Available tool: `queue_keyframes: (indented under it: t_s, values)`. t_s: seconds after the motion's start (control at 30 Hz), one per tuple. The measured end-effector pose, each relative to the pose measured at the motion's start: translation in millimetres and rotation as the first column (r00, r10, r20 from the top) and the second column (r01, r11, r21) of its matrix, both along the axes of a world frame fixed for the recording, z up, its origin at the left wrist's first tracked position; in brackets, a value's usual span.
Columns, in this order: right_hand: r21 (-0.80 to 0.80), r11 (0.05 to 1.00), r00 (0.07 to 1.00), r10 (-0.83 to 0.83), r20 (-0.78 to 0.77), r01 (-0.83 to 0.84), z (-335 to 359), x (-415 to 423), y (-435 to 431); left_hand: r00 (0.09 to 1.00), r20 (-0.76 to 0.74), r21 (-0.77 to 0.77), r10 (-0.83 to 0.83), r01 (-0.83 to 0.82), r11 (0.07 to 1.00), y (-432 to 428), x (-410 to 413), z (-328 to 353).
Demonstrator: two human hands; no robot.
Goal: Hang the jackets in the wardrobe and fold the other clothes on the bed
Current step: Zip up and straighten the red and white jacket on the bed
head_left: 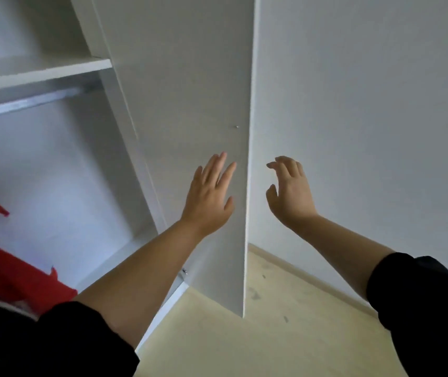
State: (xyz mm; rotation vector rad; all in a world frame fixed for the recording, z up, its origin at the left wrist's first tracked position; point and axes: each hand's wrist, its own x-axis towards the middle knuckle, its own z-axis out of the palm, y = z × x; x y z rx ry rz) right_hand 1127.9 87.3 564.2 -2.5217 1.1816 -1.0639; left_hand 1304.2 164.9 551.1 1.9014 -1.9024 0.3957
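Two hands reach up and forward on bare forearms, black sleeves (54,341) pushed back. The left hand (212,191) is open, fingers straight and slightly spread, at the inner face of the open white door (190,91) near its free edge; whether it touches is unclear. The right hand (290,189) is past that edge, in front of the wall (367,104), fingers loosely bent and holding nothing. A red garment (13,273) lies low at the left inside the wardrobe (124,148), below the metal rail (27,102) and shelf (40,69).
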Motion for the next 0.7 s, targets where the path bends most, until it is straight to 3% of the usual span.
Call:
queue_keyframes:
  t_s: [0.3,0.7]
  values:
    - [0.009,0.884,0.864,-0.455,-0.216,0.467,-36.5,-288.6,9.2,0.918,0.046,0.108,-0.395,0.389,0.915,-70.8,-267.0,-34.2]
    - [0.1,0.489,0.497,-0.822,-0.279,0.866,-91.9,-580.4,37.6,0.61,-0.003,0.219,-0.792,0.773,0.595,-127.0,-590.8,-77.3]
